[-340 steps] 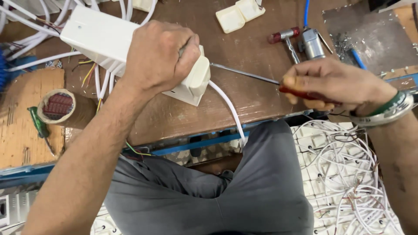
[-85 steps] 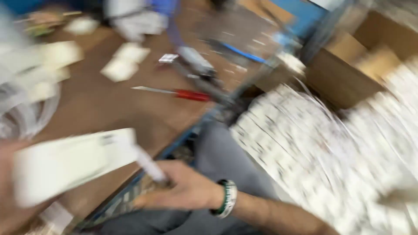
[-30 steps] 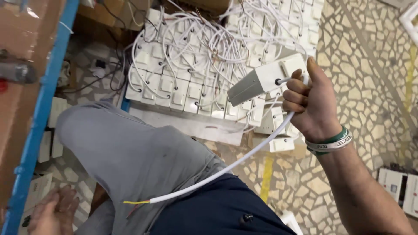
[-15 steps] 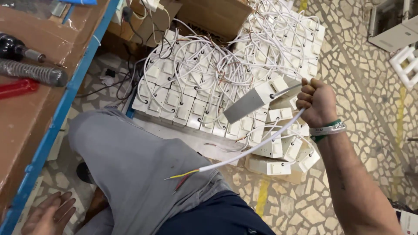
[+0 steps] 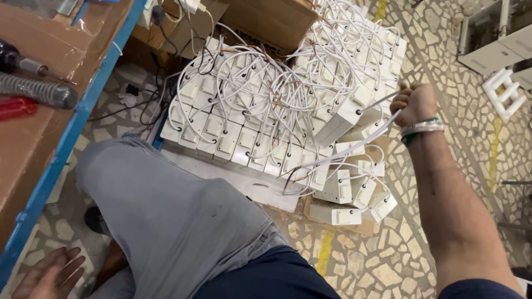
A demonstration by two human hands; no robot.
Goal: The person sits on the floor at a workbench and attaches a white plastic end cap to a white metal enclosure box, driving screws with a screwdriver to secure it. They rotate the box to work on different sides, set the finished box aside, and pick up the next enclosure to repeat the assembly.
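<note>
My right hand (image 5: 414, 103) is stretched out over the floor, closed on the white cable (image 5: 354, 149) of a white rectangular box (image 5: 342, 117). The box hangs tilted just above a stack of like white boxes (image 5: 266, 111) with tangled white cables. The cable trails down and left toward my knee, its bare wire ends loose. A green and white band sits on that wrist. My left hand (image 5: 50, 274) rests low at the bottom left beside my grey trouser leg (image 5: 172, 216), fingers spread, holding nothing.
A brown workbench with a blue edge (image 5: 66, 138) runs along the left, carrying a red-handled screwdriver (image 5: 16, 108) and a metal spring-like tool (image 5: 36, 91). A cardboard box (image 5: 271, 22) stands behind the stack. Patterned stone floor lies to the right, with white parts (image 5: 501, 50).
My right hand has carried the white box by its cable farther out and lower over the stack. The view has swung slightly right. My left hand stays low by my leg.
</note>
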